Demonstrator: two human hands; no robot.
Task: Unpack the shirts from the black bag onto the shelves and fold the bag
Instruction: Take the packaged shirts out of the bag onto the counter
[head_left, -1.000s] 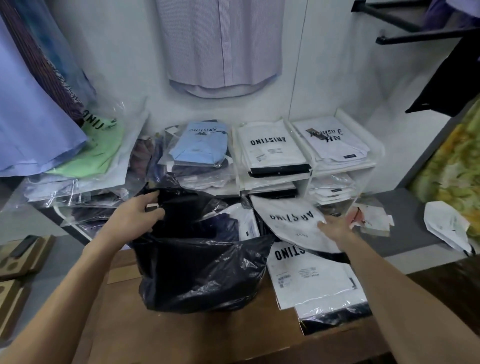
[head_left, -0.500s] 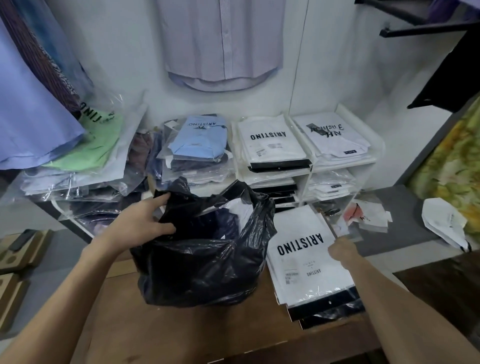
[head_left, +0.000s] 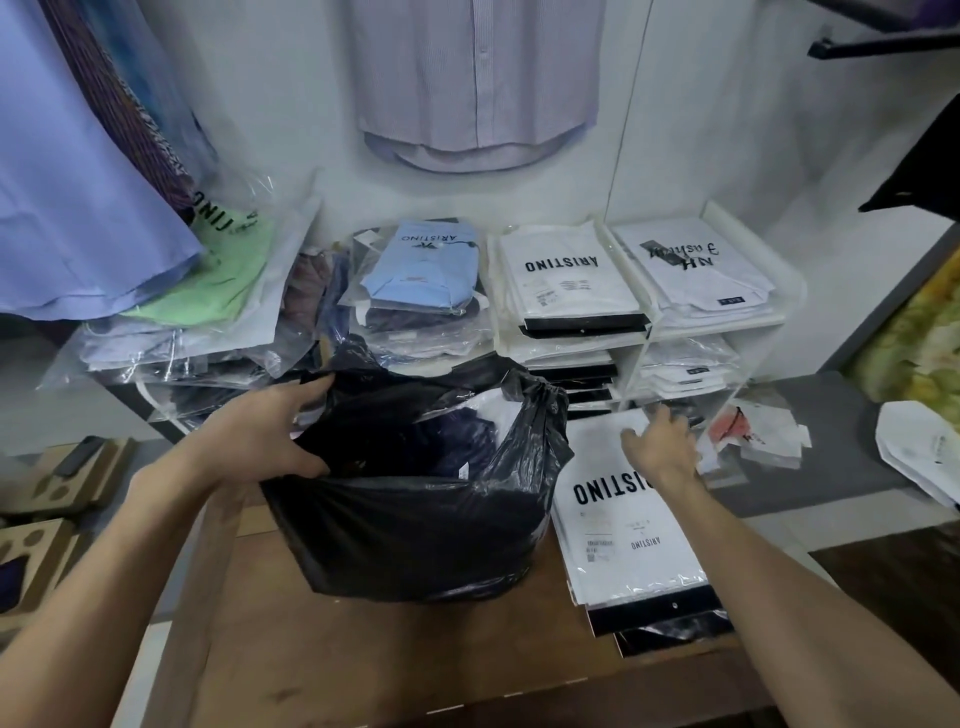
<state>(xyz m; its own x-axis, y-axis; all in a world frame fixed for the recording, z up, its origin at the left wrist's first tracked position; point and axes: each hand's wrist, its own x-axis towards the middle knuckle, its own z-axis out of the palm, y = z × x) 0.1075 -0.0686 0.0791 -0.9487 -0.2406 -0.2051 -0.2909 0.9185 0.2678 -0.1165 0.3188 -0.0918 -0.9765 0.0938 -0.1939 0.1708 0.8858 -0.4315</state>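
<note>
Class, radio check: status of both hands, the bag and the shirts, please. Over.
Left hand gripping the black bag rim. Right hand open, flat on the packaged shirt stack on the table. Bag still holds shirts. Nothing blocking.

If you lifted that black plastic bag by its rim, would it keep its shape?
Probably not. The black bag is thin, wrinkled film that sags where the left hand grips its rim, so it looks floppy. Packed shirts still show inside, so it would likely hang heavy and bulge. Its glossy surface may be slippery.

Bag on table, centre. Packaged shirt stack touching it at 3 o'clock. Shelves at 12 o'clock, behind both.
</note>
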